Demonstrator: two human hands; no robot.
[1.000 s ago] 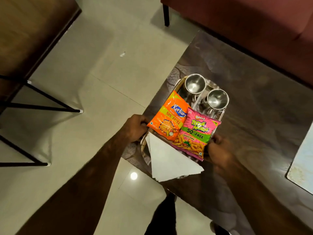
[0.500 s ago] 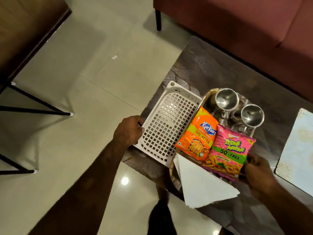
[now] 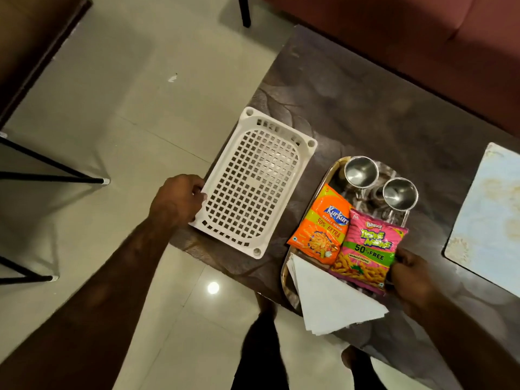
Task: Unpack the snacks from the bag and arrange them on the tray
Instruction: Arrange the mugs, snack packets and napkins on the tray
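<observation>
Gripping basket [image 3: 281, 125] rim, left hand [image 3: 180, 201] fingers curled; right hand [image 3: 410, 280] fingers behind pink packet [image 3: 368, 249], cannot tell.

Dim warm light, lamp glare on floor [image 3: 213, 287].

Domestic living room: a dark patterned coffee table [image 3: 380, 108] stands before a maroon sofa [image 3: 422, 32] on a glossy tiled floor [image 3: 126, 108].
</observation>
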